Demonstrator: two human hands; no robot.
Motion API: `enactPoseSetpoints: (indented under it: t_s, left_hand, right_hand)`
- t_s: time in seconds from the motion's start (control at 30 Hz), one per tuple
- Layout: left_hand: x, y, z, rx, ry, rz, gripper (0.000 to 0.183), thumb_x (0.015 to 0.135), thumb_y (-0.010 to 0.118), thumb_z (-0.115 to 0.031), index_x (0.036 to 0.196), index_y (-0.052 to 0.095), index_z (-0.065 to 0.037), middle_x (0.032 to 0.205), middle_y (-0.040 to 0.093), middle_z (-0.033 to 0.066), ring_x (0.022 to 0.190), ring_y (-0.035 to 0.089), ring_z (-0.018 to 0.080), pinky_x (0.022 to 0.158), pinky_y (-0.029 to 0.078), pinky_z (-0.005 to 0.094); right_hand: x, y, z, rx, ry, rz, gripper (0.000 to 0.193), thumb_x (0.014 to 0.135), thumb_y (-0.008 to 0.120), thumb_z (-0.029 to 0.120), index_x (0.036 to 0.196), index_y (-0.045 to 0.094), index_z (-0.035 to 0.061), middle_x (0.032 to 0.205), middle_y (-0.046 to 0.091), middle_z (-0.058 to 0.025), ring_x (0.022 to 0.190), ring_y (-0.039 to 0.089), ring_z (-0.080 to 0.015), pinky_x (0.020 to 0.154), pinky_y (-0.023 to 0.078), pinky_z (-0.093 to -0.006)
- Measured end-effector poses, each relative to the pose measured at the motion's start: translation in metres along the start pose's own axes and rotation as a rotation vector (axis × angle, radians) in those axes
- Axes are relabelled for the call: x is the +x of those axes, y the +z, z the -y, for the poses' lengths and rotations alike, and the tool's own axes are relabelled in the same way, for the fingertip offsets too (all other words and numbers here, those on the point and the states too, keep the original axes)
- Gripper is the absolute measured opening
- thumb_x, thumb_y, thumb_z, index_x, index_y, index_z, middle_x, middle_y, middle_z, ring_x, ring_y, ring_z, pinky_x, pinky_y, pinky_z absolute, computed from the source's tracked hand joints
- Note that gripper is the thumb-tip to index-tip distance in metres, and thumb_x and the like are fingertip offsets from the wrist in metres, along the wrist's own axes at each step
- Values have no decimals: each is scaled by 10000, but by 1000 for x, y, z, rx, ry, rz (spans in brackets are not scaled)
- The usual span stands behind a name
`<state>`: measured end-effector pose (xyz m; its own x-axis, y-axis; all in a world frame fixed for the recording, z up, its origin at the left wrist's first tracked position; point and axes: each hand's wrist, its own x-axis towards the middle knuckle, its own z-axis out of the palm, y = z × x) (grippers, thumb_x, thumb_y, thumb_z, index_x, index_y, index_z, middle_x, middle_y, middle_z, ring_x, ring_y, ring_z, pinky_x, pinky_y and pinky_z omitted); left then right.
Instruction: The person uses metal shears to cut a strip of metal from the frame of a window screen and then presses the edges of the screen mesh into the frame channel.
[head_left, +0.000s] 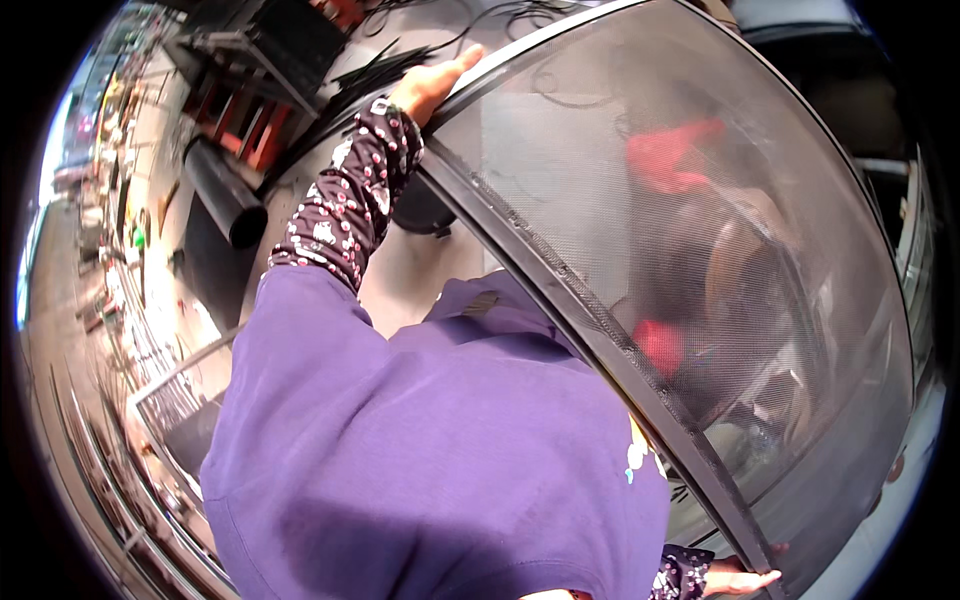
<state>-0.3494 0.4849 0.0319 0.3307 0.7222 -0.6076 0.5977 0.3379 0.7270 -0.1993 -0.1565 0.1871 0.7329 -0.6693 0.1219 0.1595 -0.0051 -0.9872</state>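
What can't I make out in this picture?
All in the head view:
Red things: dimmed by the mesh screen; identity unclear.
Right hand: partly hidden by the dark frame bar.
That bar's near end: cut off by the lower edge.
Far-left clutter: too small and blurred.

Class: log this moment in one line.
Item: grey mesh screen, black frame bar | left hand: on upper corner | right hand: on bar's lower end

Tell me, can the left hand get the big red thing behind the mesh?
Probably not right now. The left hand is on the edge of the frame, and the mesh seems to be in the way of the red thing. It'd likely need to go around.
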Motion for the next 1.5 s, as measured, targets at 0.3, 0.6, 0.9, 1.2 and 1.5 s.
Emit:
enactPoseSetpoints:
  t_s: [0.3, 0.6, 0.9, 1.2, 1.5]
  left_hand:
    - [-106, -175, 174, -255, -134, -186, 808, 746, 523, -600, 1281, 366, -15, 1385, 271, 107, 1298, 184, 220, 1050, 86, 338]
    - [-210, -228, 336, -602, -391, -456, 825, 770, 557, -521, 1296, 284, 53, 1374, 250, 175, 1271, 242, 217, 1028, 201, 299]
    - [-322, -156, 376, -759, -637, -661, 727, 799, 550, -473, 1285, 319, 16, 1170, 495, 144, 984, 541, 176, 838, 433, 276]
    - [-387, -105, 387, -797, -578, -825, 711, 724, 644, -475, 1276, 370, -122, 1199, 472, 85, 1015, 518, 197, 742, 491, 317]
    - [-395, -129, 337, -760, -645, -794, 665, 690, 577, -615, 1030, 530, -45, 722, 619, 136, 550, 587, 211, 512, 488, 292]
  right_hand:
    - [-56, 74, 17, 358, 692, 1338, 501, 901, 338, 289, 1227, 376, -90, 1253, 420, -180, 1170, 375, -294, 1016, 237, -403]
    - [-138, 233, -54, -331, -42, 1182, 320, 856, 465, 279, 1034, 525, 20, 982, 559, -95, 868, 544, -218, 749, 458, -368]
    - [-184, 285, -71, -101, 61, 1360, 204, 833, 541, 197, 926, 543, 15, 845, 579, -67, 748, 578, -154, 697, 470, -280]
    - [-149, 298, -110, -60, -493, 1645, 395, 900, 440, 262, 1148, 425, -44, 987, 551, -103, 866, 545, -162, 788, 445, -255]
    - [-117, 306, -145, 93, 294, 1499, 351, 876, 440, 254, 1080, 466, -30, 991, 556, -149, 852, 561, -222, 743, 466, -309]
